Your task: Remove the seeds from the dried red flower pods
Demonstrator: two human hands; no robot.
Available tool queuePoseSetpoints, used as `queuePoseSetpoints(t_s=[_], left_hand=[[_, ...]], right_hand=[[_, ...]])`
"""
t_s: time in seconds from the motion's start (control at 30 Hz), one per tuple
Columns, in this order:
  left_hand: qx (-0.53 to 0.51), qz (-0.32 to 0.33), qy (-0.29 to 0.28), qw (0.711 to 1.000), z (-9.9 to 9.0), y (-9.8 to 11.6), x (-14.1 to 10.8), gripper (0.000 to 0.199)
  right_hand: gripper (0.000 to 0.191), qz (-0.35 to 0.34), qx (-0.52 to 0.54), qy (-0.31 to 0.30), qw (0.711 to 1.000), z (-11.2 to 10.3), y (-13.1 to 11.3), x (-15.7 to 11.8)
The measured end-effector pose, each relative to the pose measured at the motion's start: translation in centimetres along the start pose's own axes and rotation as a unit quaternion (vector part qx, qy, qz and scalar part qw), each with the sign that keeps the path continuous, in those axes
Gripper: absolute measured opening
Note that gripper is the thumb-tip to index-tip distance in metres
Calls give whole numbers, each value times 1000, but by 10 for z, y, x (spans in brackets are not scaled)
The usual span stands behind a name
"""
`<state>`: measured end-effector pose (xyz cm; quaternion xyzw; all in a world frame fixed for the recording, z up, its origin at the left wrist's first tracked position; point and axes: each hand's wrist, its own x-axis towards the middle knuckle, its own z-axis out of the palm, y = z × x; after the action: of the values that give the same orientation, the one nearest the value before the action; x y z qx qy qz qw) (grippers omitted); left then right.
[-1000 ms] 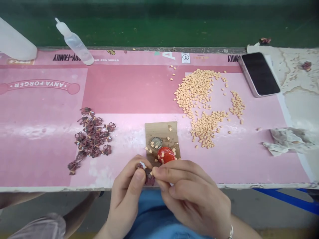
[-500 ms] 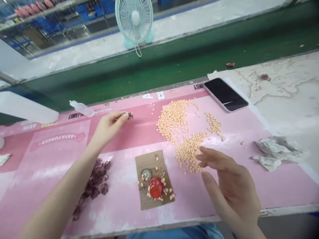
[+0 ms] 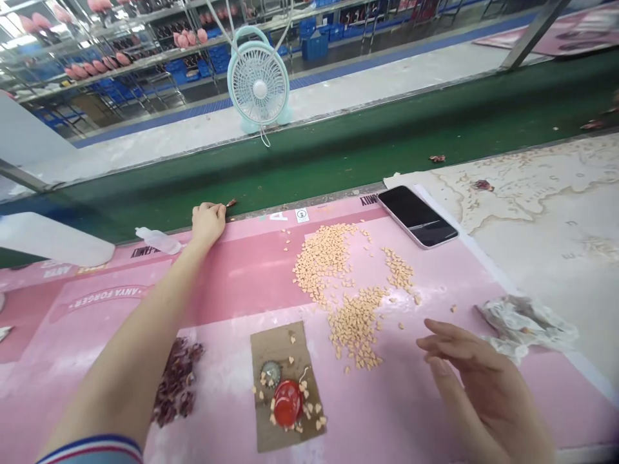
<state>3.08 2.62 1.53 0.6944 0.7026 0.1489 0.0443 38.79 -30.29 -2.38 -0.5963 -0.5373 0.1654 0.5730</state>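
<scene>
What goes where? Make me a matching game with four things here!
Things:
1. Round turquoise plastic fan
2. Glossy round red piece
3. Rectangular black-screened phone
4. Pile of small dark-red pieces

Places:
A. On the brown rectangular cardboard
B. Far right corner of the pink sheet
C. Left of the cardboard
D. Beyond the green strip

Pairs: 1-D, 2-A, 3-B, 4-C

The left hand [image 3: 209, 222] is stretched far forward, back upward; the right hand [image 3: 486, 380] hovers loosely curved.
</scene>
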Motion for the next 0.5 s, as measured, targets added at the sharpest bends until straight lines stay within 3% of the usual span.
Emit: queuePoseSetpoints(t_s=[0.13,0.23,0.33,0.5], left_hand=[[-17,47,-45,998,-29,-10,-45,39],[-32,62,-95,993,-62,-26,-101,34],[-25,29,-119,992,-90,-47,-160,42],[-4,-29,-85,996,-99,-71,-224,48]], right_hand=[[7,28,6,11,1000,0,-7,3],[11,65,13,12,998,-4,-7,1],[16,85,13,0,996,-7,-4,-2],[20,72,-15,-28,997,-6,2,0]])
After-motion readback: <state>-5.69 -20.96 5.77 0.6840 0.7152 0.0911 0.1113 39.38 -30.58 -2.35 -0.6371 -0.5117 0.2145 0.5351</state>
